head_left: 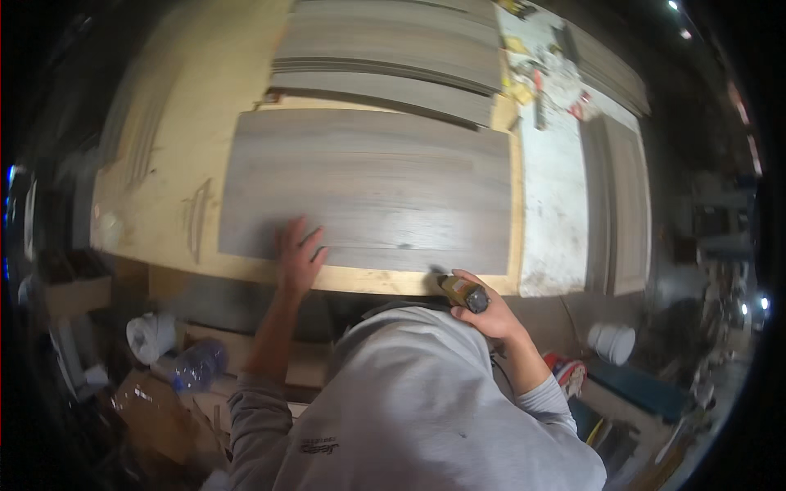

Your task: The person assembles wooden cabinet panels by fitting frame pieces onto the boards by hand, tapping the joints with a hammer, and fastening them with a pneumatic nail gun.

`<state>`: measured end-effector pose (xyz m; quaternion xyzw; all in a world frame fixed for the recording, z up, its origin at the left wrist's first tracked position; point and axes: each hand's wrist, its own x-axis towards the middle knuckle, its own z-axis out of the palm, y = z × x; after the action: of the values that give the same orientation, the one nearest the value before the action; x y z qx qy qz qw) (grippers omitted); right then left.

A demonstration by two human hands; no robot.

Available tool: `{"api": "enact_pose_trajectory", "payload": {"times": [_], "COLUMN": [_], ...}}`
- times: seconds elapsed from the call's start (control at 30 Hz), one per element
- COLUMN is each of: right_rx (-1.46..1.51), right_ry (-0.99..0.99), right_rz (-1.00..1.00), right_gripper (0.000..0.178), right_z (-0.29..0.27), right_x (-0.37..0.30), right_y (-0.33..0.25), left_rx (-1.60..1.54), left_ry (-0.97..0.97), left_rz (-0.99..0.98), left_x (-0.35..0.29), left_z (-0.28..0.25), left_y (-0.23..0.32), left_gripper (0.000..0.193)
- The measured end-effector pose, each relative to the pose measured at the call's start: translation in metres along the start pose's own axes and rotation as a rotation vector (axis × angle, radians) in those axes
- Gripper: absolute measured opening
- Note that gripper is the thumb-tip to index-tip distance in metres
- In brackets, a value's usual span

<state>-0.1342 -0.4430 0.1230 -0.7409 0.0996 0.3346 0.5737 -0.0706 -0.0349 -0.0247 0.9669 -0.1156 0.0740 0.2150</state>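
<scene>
Grey wood-grain panel [368, 192], flat on the desk [176, 123] near its front edge: we judge it stiff, fairly heavy, best lifted by opposite edges; left hand [299, 258] spread flat on it, right hand [491, 311] closed around a yellow power tool [463, 292].

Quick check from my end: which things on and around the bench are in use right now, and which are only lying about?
In use:
left hand flat on the grey panel
right hand gripping the yellow power tool at the panel's near edge
wooden bench beneath

Lying about:
stacked grey panels
plastic bottle
white bucket
small clutter at the far end
</scene>
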Motion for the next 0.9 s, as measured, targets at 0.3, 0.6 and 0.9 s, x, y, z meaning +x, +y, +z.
{"api": "enact_pose_trajectory", "payload": {"times": [0.3,0.6,0.9], "right_rx": [-0.177,-0.164,-0.332], "right_ry": [-0.14,-0.273,-0.317], "right_rz": [-0.041,-0.062,-0.016], "right_gripper": [0.075,0.072,0.067], "right_z": [0.075,0.217,0.299], "right_x": [0.072,0.141,0.202], "right_y": [-0.059,-0.168,-0.197], "left_rx": [-0.077,-0.091,-0.295], "left_ry": [0.185,0.184,0.156], "left_rz": [-0.269,-0.094,-0.134], "left_x": [-0.028,-0.03,-0.034], "left_z": [-0.068,-0.073,-0.087], "left_y": [-0.12,-0.145,-0.166], "left_gripper": [0.041,0.036,0.028]}}
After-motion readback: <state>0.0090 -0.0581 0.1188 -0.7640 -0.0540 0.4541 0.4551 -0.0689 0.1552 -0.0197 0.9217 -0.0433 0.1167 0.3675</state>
